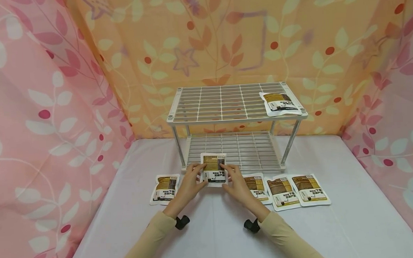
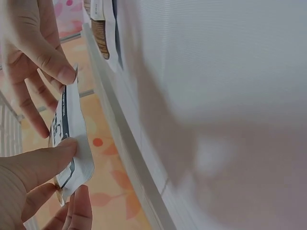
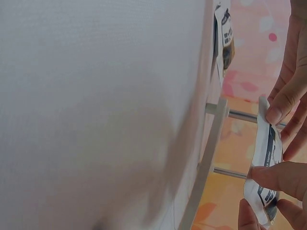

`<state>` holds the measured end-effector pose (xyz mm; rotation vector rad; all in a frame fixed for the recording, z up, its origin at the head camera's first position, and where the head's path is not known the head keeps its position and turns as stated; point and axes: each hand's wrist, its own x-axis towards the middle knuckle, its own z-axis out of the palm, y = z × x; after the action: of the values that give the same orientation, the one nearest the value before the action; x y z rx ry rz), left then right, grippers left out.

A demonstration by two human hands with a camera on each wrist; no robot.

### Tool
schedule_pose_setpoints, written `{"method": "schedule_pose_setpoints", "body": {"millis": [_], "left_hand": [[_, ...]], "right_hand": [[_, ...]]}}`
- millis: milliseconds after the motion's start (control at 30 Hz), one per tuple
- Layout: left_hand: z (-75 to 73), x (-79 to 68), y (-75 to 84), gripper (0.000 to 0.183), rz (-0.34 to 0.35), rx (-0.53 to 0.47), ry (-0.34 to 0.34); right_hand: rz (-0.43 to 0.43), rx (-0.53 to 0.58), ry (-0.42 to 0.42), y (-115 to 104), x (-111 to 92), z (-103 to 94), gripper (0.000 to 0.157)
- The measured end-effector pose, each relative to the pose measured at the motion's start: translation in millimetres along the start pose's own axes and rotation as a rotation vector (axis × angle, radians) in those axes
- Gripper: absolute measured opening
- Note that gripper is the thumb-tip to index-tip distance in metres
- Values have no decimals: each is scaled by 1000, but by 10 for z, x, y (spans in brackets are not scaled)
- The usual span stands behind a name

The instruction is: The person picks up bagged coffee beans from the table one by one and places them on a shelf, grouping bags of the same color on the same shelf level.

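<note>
Both hands hold a flat food pouch (image 1: 214, 168) by its two sides, in front of the rack's lower shelf. It is white-edged with a brown and yellow print. The left hand (image 1: 190, 184) pinches one side, its thumb on the printed face and fingers behind. On the other side the right hand (image 1: 238, 185) pinches in the same way. In the left wrist view the pouch (image 2: 72, 129) is seen edge-on, raised off the table. The right wrist view shows the pouch (image 3: 264, 158) with a thumb at each end of its near edge.
A two-tier white wire rack (image 1: 221, 105) stands at the back. One pouch (image 1: 280, 103) lies on its top shelf at the right. Another pouch (image 1: 165, 189) is on the table at left. Three more, including the outer pouch (image 1: 310, 189), lie at right, partly overlapping.
</note>
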<state>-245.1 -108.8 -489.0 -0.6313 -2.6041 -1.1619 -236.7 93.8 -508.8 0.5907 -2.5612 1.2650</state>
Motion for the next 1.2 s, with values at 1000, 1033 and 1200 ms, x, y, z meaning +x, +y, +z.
{"method": "schedule_pose_setpoints", "body": {"millis": [1000, 1033, 1200], "left_hand": [[118, 162, 336, 69, 98, -97, 82], [118, 166, 347, 70, 96, -101, 85], [125, 196, 397, 69, 128, -108, 120]], "right_hand": [[-84, -58, 138, -62, -30, -448, 70], [-88, -63, 139, -69, -30, -463, 70], [-139, -65, 168, -111, -27, -535, 69]]}}
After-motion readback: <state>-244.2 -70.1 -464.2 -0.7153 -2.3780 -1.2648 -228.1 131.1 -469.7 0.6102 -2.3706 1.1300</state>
